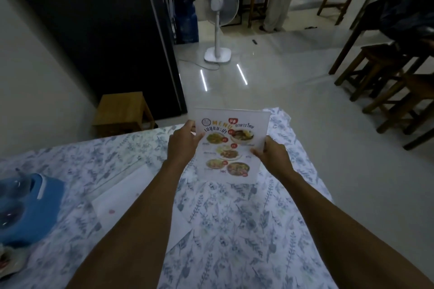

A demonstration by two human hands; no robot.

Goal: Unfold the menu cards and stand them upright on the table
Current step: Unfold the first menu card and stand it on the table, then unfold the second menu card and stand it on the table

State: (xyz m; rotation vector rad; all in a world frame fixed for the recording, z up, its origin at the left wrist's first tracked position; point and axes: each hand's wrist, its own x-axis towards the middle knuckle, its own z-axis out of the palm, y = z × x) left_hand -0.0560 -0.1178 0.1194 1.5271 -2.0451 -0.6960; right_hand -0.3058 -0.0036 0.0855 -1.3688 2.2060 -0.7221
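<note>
A white menu card (231,145) printed with food photos and the word MENU is held above the far part of the table, its printed face toward me. My left hand (183,143) grips its left edge and my right hand (270,151) grips its right edge. The card's lower edge is close to the floral tablecloth (246,230); whether it touches the cloth I cannot tell. A second card (131,197), folded flat and white, lies on the cloth under my left forearm.
A blue plastic object (28,204) sits at the table's left edge. Beyond the table are a small wooden stool (122,110), a white standing fan (219,19), dark wooden stools (385,77) at right, and a person's legs (277,0) far back.
</note>
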